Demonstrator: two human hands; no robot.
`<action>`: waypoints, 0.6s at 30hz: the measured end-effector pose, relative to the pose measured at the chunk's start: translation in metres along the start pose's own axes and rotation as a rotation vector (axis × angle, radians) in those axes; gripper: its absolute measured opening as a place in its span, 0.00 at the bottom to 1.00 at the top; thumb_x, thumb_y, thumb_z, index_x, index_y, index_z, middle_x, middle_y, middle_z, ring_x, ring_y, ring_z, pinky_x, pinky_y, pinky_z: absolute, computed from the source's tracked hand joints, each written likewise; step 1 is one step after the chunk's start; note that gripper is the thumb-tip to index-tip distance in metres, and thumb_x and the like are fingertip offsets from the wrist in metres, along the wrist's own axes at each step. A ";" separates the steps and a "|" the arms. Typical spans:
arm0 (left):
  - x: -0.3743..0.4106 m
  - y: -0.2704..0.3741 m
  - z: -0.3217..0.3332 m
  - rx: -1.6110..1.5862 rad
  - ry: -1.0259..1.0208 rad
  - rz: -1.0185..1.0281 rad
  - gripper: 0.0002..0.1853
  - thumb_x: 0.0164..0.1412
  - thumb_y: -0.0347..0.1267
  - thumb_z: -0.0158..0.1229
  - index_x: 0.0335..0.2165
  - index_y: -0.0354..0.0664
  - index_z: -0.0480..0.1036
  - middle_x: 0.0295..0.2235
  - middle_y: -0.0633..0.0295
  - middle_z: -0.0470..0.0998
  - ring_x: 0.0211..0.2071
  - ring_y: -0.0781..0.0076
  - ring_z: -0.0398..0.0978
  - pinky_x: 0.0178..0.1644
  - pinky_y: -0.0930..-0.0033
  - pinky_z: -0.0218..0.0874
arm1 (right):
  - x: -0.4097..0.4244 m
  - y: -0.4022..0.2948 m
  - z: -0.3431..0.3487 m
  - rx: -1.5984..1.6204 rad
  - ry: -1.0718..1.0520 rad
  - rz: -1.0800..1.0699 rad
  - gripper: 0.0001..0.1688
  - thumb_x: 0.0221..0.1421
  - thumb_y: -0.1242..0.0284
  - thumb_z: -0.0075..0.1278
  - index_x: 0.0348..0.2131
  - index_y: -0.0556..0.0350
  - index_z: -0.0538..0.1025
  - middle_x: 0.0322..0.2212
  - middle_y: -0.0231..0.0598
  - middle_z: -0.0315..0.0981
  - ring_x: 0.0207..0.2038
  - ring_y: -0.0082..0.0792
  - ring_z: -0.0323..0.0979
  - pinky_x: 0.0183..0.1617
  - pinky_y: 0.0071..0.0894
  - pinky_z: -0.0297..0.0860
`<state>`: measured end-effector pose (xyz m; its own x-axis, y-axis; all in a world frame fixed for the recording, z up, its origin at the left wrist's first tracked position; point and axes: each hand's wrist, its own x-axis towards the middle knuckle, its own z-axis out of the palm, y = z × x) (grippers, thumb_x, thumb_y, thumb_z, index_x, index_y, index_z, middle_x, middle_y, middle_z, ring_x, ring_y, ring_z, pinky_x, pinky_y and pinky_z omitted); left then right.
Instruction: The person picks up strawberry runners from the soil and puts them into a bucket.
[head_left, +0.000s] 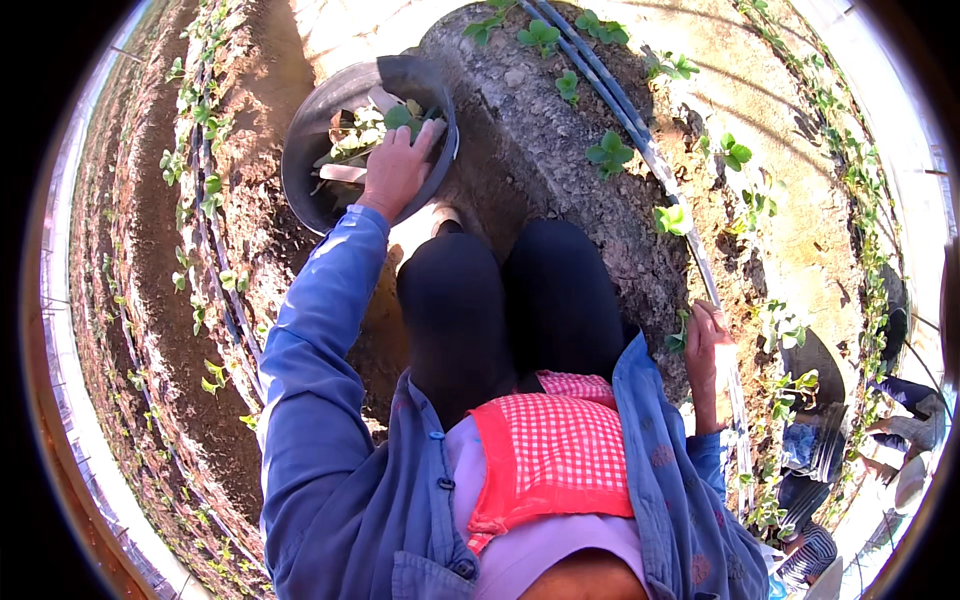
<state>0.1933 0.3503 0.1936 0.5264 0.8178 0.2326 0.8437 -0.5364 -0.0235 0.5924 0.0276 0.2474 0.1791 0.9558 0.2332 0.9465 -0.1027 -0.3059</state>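
My left hand (399, 166) reaches over the rim into a dark round tub (301, 142), its fingers at a green leaf (399, 117) among pale and dried plant pieces (360, 135). Whether the fingers grip the leaf cannot be told. On the right, my right hand (707, 337) is down on the soil bed beside a small green plant (676, 342) and the drip irrigation tubing (701, 259). Its fingers are bent, and their tips are too small and overlit to show what they hold.
Young leafy plants (610, 154) grow along the raised soil bed (525, 112). Another planted row (214, 187) with tubing runs at the left. At the lower right, a person in striped clothing (811, 553) is near dark containers (817, 375).
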 end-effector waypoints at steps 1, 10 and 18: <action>0.001 -0.004 0.004 0.006 0.007 0.088 0.26 0.46 0.33 0.58 0.46 0.43 0.62 0.33 0.56 0.68 0.35 0.56 0.72 0.35 0.59 0.66 | -0.002 -0.001 0.000 -0.017 -0.008 0.010 0.11 0.52 0.81 0.48 0.38 0.60 0.74 0.35 0.47 0.75 0.37 0.42 0.74 0.40 0.32 0.70; 0.015 -0.003 0.022 -0.074 -0.369 -0.248 0.20 0.46 0.34 0.59 0.37 0.38 0.63 0.26 0.49 0.76 0.28 0.50 0.76 0.32 0.54 0.66 | 0.015 -0.023 0.000 0.106 -0.033 0.045 0.10 0.52 0.81 0.46 0.37 0.61 0.74 0.34 0.48 0.74 0.36 0.44 0.73 0.40 0.33 0.69; 0.015 -0.033 0.024 -0.064 -0.269 -0.350 0.15 0.42 0.34 0.58 0.31 0.39 0.71 0.27 0.50 0.77 0.33 0.51 0.76 0.37 0.55 0.66 | 0.022 -0.033 0.008 0.259 -0.075 0.010 0.09 0.51 0.82 0.45 0.35 0.65 0.72 0.36 0.51 0.71 0.36 0.47 0.72 0.39 0.33 0.68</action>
<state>0.1754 0.3854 0.1743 0.2261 0.9730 -0.0459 0.9721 -0.2224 0.0742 0.5635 0.0547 0.2552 0.1583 0.9738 0.1631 0.8429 -0.0472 -0.5361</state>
